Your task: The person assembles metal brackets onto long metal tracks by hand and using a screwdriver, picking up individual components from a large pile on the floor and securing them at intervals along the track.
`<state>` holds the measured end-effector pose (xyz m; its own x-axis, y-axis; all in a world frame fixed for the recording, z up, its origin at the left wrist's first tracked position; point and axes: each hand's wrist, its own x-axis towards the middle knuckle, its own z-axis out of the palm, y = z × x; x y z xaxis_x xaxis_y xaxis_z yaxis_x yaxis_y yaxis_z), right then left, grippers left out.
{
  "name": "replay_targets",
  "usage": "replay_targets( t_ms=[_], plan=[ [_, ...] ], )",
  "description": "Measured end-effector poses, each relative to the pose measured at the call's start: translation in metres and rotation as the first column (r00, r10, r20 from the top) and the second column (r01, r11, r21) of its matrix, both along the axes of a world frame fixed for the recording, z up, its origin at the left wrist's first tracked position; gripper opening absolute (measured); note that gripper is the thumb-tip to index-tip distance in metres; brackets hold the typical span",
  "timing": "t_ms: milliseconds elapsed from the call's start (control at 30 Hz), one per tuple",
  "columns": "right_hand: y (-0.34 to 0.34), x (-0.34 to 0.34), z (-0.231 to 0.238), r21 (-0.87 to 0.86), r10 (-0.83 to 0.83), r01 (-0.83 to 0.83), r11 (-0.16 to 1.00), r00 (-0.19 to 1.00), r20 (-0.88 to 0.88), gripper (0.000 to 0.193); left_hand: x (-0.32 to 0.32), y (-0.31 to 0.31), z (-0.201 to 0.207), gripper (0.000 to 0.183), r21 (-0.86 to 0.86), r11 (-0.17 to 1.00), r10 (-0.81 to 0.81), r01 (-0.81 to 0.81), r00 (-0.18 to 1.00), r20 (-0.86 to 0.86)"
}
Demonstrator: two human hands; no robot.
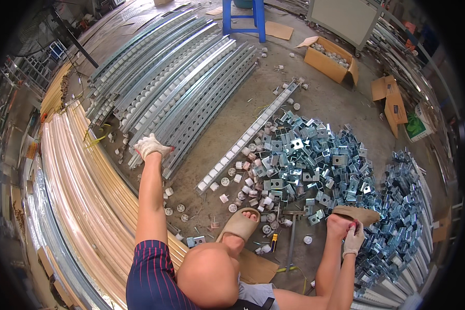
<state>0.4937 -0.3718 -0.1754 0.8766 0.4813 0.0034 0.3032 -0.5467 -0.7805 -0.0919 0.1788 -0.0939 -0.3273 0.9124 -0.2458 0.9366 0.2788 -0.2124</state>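
Note:
My left hand (152, 146), in a white glove with red fingertips, reaches out to the near ends of a row of metal rails (191, 88). Its fingers are bent over a rail end, thumb out to the right; the underside of the grip is hidden. Many of these rails carry white rollers. My right hand (354, 240), gloved too, is beside my right foot, its fingers drawn together; whatever they hold cannot be made out. Close by lies a big heap of shiny metal brackets (315, 160). One roller-filled rail (248, 137) lies alone on the floor, left of the heap.
Loose white rollers (232, 207) lie scattered by my sandalled foot. A hammer (293, 232) and a yellow-and-black tool (274, 243) are near my legs. Long wrapped profiles (82, 186) line the left. Farther off are a blue stool (244, 30) and a carton of small parts (320, 70).

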Motion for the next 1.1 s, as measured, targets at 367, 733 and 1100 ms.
replay_targets(
  t_ms=[367, 733, 1100],
  plan=[
    [0.029, -0.052, -0.011, 0.100, 0.028, -0.013, 0.995, 0.987, -0.157, 0.020, -0.012, -0.043, -0.021, 0.045, 0.103, 0.932, -0.360, 0.348, 0.855, 0.372],
    [0.074, -0.141, -0.023, 0.203, 0.234, -0.155, 0.967, 0.857, -0.459, 0.017, -0.063, -0.234, -0.070, 0.049, -0.457, 0.859, 0.437, 0.232, 0.135, 0.890],
    [0.261, -0.237, 0.020, 0.615, 0.638, 0.254, 0.747, -0.012, -0.770, 0.069, -0.178, -0.271, -0.060, 0.086, -0.749, 0.427, 0.456, 0.506, 0.595, 0.662]
  ],
)
